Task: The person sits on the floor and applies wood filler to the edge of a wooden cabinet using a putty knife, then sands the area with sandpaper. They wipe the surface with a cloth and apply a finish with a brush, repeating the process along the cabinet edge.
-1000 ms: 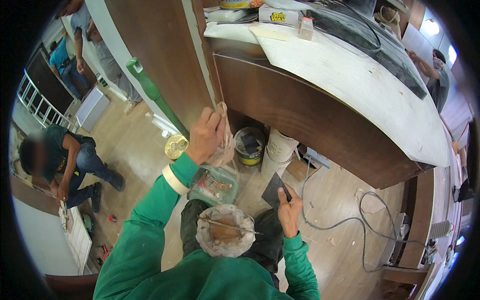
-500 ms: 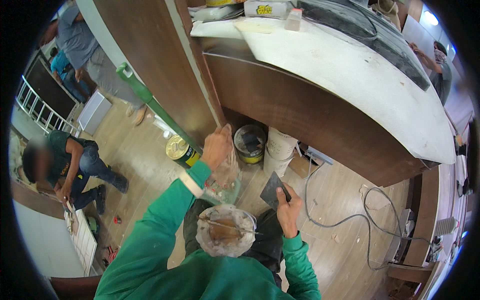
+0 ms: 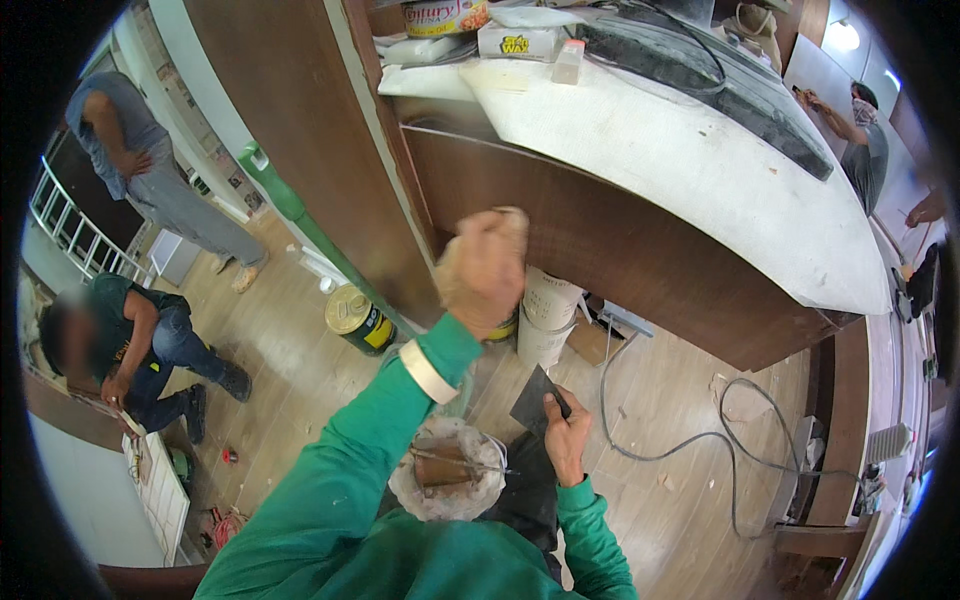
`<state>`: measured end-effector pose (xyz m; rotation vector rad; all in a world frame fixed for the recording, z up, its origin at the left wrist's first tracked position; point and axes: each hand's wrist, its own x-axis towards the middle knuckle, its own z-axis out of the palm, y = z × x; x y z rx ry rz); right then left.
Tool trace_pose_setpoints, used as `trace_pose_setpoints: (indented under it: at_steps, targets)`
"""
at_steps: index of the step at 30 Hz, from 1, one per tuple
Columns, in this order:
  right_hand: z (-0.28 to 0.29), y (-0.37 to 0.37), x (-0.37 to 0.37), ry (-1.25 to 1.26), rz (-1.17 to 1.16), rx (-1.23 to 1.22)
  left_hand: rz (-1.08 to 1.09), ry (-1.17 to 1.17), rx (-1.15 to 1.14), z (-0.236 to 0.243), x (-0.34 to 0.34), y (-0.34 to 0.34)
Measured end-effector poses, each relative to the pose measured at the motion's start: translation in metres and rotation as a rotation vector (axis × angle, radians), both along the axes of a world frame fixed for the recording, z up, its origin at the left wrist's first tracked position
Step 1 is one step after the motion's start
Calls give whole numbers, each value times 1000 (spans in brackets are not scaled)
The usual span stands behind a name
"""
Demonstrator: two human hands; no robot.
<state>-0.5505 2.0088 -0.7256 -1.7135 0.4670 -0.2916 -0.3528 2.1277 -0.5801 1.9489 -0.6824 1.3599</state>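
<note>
My left hand (image 3: 484, 272) is raised against the curved brown wood panel (image 3: 610, 240), blurred by motion. Its fingers are curled together, with a pale edge at their tips that I cannot make out. In my right hand (image 3: 570, 440) is a putty knife (image 3: 537, 400), gripped by its black handle, the wide dark blade pointing up and left. Between my knees stands a pale, crusted bucket (image 3: 407, 487) holding brown paste (image 3: 443, 470), and a thin rod (image 3: 472, 463) lies across it. My left forearm partly hides a clear container behind the bucket.
White buckets (image 3: 545, 330) and a black-and-yellow can (image 3: 356, 318) stand by the panel. A green pole (image 3: 310, 232) leans there. A cable (image 3: 660, 456) loops over the floor at right. One person (image 3: 150, 350) crouches at left; others stand farther off. Boxes and tools crowd the white counter (image 3: 720, 190).
My left hand has lifted from near the clear container up and right to the brown panel. My right hand still holds the putty knife, slightly lower. The view has shifted a little.
</note>
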Motion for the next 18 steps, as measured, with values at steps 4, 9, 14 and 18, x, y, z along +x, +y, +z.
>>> trace_pose_setpoints:
  at_steps: [4, 9, 14, 18]
  targets:
    - [-2, -3, -10, 15, 17, -17, -180, -171, 78, 0, 9, 1]
    - [-5, -8, -24, -17, -38, -12, 8, -11, -219, 15, 22, 25]
    - [8, 11, 0, -48, 78, -62, -120, -124, 112, 4, -23, -44]
    - [29, 6, -10, -68, 90, -17, -123, -100, 119, 3, -12, -12]
